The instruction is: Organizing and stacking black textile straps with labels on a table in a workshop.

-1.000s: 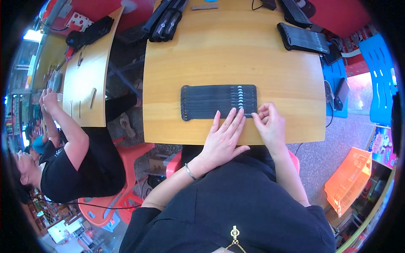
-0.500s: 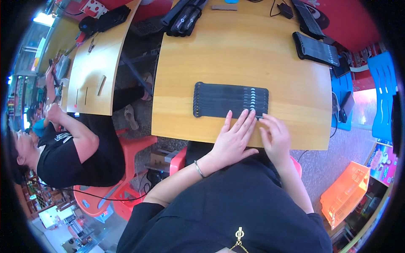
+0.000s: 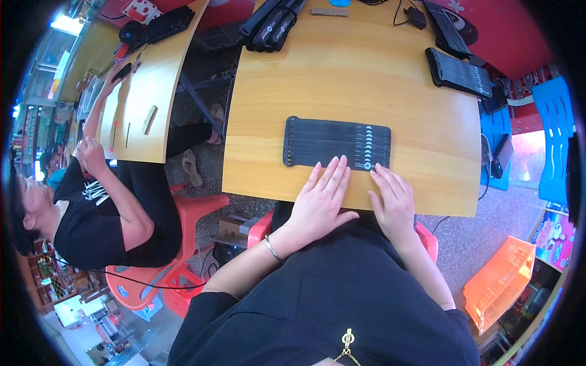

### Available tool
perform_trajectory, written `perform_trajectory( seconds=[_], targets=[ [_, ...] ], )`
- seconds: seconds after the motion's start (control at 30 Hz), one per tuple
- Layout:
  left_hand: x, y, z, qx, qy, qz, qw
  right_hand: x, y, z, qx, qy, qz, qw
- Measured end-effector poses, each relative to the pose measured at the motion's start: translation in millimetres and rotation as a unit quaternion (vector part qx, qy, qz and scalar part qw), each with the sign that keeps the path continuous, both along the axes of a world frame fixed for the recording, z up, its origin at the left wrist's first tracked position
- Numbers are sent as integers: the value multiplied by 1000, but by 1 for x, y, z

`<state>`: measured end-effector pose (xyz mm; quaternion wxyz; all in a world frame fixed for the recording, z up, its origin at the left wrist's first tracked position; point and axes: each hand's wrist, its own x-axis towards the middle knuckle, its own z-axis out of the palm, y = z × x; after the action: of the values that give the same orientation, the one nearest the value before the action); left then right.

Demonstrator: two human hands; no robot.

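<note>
A stack of flat black straps (image 3: 323, 143) lies fanned on the wooden table in front of me, each overlapping the one beside it. Their rounded ends with small holes line up at the left, and white printed marks run in a row near the right end. My left hand (image 3: 320, 201) is open and flat, its fingertips at the near edge of the straps. My right hand (image 3: 395, 204) rests by the near right corner, fingers apart and slightly bent, fingertips touching the edge. Neither hand holds anything.
Bundled black straps (image 3: 268, 27) sit at the table's far left, and another strap stack (image 3: 458, 72) at the far right by a black adapter (image 3: 416, 17). A co-worker (image 3: 104, 207) sits at a second table (image 3: 143, 97) on the left. An orange crate (image 3: 500, 280) stands right.
My left hand has slid left along the straps' near edge, uncovering the printing on the nearest strap. My right fingers have spread a little at the corner. The co-worker's arms have shifted.
</note>
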<state>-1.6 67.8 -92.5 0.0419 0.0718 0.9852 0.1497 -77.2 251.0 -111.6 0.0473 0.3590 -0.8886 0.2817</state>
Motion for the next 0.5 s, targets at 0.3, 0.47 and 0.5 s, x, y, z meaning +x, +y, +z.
perform_trajectory(
  seconds=[0.3,0.47,0.5],
  targets=[
    [-6,7,-4,23,10,-28,999,0,-7,1,47,17,52,997],
    [-7,3,-6,14,7,-33,999,-2,1,4,91,6,32,995],
    [-8,2,-6,17,11,-38,999,-4,5,3,91,5,33,995]
  ],
)
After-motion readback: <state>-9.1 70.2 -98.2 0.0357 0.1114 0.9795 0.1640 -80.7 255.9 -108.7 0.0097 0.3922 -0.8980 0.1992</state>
